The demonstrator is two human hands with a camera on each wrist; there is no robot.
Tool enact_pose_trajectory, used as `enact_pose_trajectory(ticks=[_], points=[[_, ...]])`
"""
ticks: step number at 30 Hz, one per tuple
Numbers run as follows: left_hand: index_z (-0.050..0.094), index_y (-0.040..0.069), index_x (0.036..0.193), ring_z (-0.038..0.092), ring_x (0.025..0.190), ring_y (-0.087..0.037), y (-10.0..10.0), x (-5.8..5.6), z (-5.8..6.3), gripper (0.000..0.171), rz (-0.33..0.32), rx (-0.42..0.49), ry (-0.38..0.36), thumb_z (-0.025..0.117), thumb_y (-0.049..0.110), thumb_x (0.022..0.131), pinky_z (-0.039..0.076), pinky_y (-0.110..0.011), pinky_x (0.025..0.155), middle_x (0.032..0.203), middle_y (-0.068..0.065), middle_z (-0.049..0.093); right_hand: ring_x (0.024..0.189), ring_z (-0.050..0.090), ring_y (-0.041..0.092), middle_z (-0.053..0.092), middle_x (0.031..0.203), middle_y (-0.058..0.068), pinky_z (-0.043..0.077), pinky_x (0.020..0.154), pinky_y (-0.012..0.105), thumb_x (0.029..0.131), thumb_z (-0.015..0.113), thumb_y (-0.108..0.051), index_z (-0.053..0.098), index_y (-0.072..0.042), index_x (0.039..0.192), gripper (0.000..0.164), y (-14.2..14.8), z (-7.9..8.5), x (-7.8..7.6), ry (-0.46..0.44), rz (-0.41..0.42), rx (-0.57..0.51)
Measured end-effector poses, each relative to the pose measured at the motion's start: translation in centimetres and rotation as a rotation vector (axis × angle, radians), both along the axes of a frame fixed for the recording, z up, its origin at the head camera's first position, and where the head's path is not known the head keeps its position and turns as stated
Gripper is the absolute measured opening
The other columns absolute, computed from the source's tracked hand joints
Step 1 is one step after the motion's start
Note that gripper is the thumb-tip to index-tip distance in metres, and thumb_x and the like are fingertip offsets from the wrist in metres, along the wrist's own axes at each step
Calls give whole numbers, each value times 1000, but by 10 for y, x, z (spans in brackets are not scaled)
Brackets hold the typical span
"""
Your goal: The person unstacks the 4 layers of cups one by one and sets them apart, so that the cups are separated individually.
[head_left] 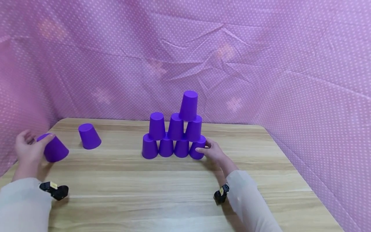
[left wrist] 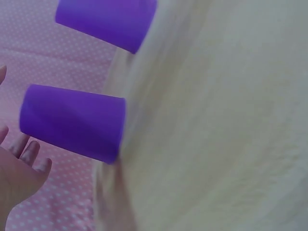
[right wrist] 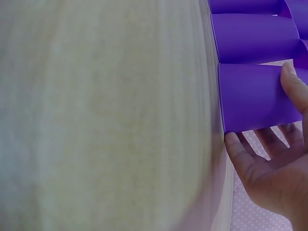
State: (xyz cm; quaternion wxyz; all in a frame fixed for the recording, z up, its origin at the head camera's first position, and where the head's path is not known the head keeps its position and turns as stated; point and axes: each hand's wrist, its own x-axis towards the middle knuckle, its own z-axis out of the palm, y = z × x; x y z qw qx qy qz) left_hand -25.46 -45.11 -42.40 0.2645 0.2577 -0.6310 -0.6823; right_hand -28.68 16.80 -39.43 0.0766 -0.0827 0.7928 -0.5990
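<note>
Upside-down purple cups form a stack in the head view: a bottom row of several, three above, and a single top cup (head_left: 189, 106) toward the right. My right hand (head_left: 214, 150) holds the rightmost bottom cup (right wrist: 257, 96), thumb on one side and fingers along the other. At far left, my left hand (head_left: 28, 149) is beside another upside-down purple cup (head_left: 55, 149), its thumb overlapping the cup's upper end in the head view. The left wrist view shows those fingers (left wrist: 30, 153) spread close to the cup's narrow end.
One more upside-down purple cup (head_left: 90, 137) stands on the wooden table (head_left: 139, 193), between the left hand and the stack. Pink dotted cloth (head_left: 116, 80) hangs behind the table and along its sides.
</note>
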Motion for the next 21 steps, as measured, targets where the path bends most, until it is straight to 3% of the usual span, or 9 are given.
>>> enact_pose_trajectory(ticks=[2,4,9,11,13,17,21], points=[[26,30,131,21,120,-6,-9,-4,-1,92,-20,-37,22,81,18,58,17,-19,100,130,10,28,104,48,25,54,111,10,40,87,38,71,70,-17,48,-9,121,55,0,0,0,1,3,-1],[25,29,132,21,120,-5,-7,0,7,91,-47,-84,32,79,18,60,18,-16,98,130,10,28,104,48,25,54,111,10,40,87,38,71,70,-17,48,-9,120,54,-1,0,0,-1,3,-1],[16,26,136,15,122,-3,54,34,72,86,-111,-140,-14,71,20,71,12,-15,99,138,6,20,105,48,25,54,111,10,40,87,38,72,70,-17,49,-9,120,53,-1,3,1,-11,-2,6],[14,25,137,12,123,-2,68,39,87,85,-134,-147,-26,70,21,73,9,-16,100,140,7,16,105,47,25,54,111,10,39,88,39,72,70,-18,49,-9,120,53,-1,3,0,-10,-3,10],[16,26,136,14,122,-3,62,30,84,84,-139,-178,-17,70,22,72,10,-16,100,139,7,19,105,47,25,54,111,10,39,88,38,72,70,-16,49,-9,120,52,-1,3,0,-15,-5,7],[21,26,135,20,121,-5,32,-1,62,84,-124,-247,-19,73,25,69,15,-18,100,135,7,27,103,49,25,54,110,10,41,85,37,72,70,-16,49,-8,119,52,0,0,-1,-13,-15,6],[31,23,131,29,118,-7,25,-16,52,81,-146,-141,131,77,17,64,24,-13,95,126,6,38,104,48,25,54,111,11,42,85,36,72,70,-16,48,-8,120,54,-1,0,0,-13,-10,3]])
